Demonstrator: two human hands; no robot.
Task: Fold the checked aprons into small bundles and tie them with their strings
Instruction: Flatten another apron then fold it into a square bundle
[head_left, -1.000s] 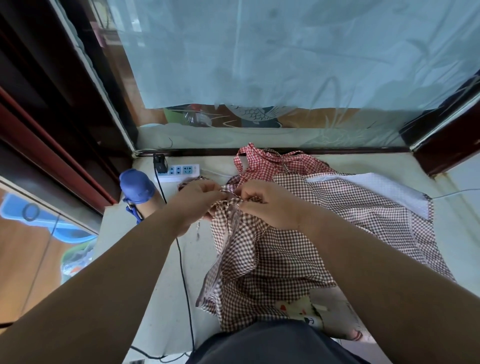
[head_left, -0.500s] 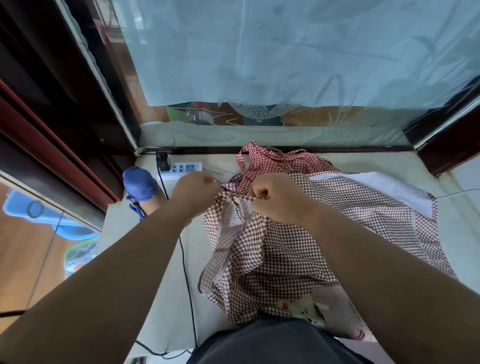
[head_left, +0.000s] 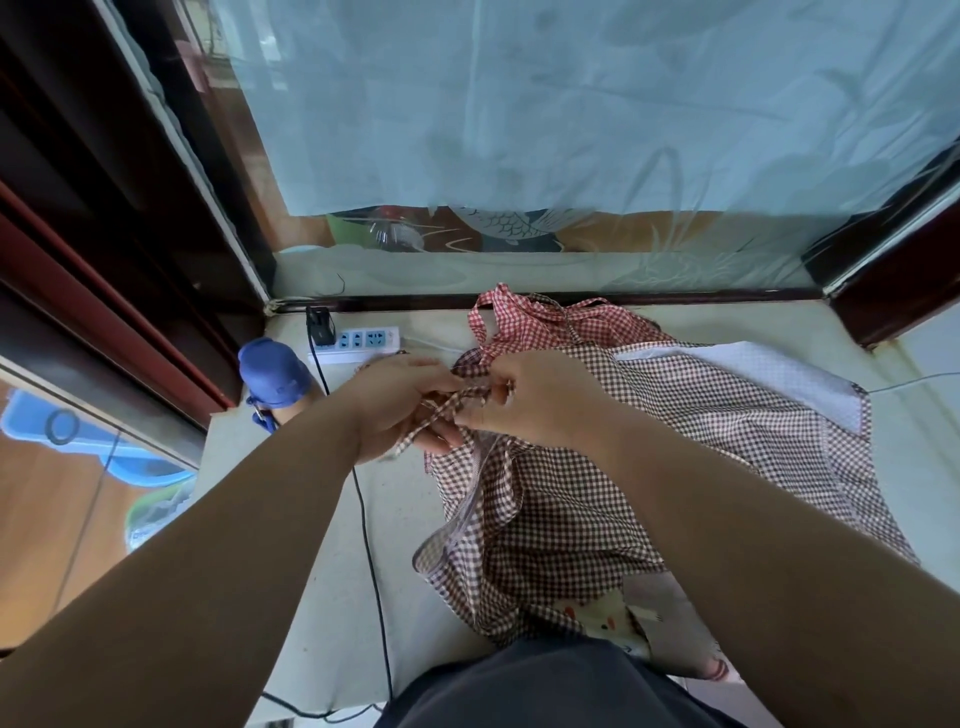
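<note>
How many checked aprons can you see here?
2. The brown apron lies spread in front, its strings held by the left hand and right hand. The red apron is bunched behind it, by the window. Others may be hidden underneath.

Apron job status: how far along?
Done: no tied bundle visible. In hand: left hand and right hand pinch the thin checked strings of the brown-checked cloth apron, loose and spread. Left: bundling it, plus the red-checked cloth apron behind.
</note>
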